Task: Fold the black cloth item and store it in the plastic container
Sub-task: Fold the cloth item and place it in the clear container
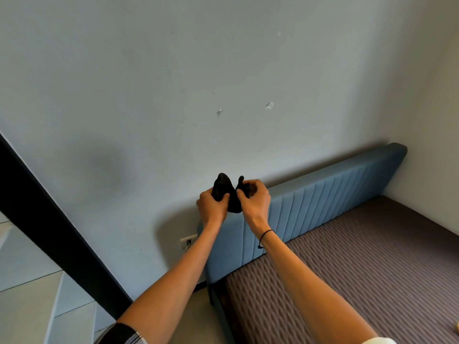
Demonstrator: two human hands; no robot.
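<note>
Above the blue headboard, held out at arm's length, a small black cloth item is pinched between both hands: left hand and right hand each clasp one side. Folding seems under way. No plastic container is visible, so storing it means finding one first.

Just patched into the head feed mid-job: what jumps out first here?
Two bare hands raised at frame centre, the left hand and right hand both gripping a small black cloth in mid-air before a pale wall. Behind and right, a blue padded headboard edges a bare brown mattress. No plastic container is in view.
</note>
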